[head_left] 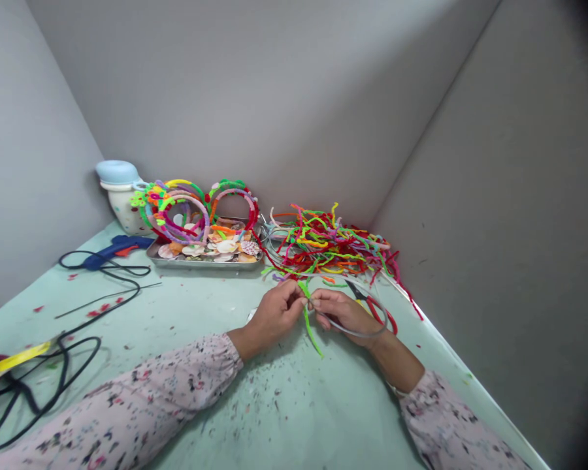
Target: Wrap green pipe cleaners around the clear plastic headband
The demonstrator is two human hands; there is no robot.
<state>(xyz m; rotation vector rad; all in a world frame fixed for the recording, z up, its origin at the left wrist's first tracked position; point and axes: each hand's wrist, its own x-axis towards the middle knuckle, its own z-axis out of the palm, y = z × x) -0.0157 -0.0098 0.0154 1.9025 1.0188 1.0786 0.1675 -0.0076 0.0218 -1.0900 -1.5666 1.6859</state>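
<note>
Close together over the middle of the table, my left hand (274, 310) and my right hand (347, 313) meet at the fingertips. Thumb and finger of the left are closed on a bright green pipe cleaner (315, 336), whose tail hangs down toward the table. My right hand pinches one end of a thin grey headband (367, 335), and its curve loops over that hand and wrist. The green strand crosses the headband's end; whether it is wrapped round it is hidden by my fingers. Red-handled scissors (391, 320) lie just behind my right hand, partly covered.
Behind my hands lies a tangled heap of coloured pipe cleaners (323, 245). A metal tray (206, 264) holds shells (228, 247) and several wrapped headbands (206, 225). Leftward are a lidded cup (122, 196), a blue glue gun (102, 254) and a looping black cable (63, 365). Grey walls enclose the table.
</note>
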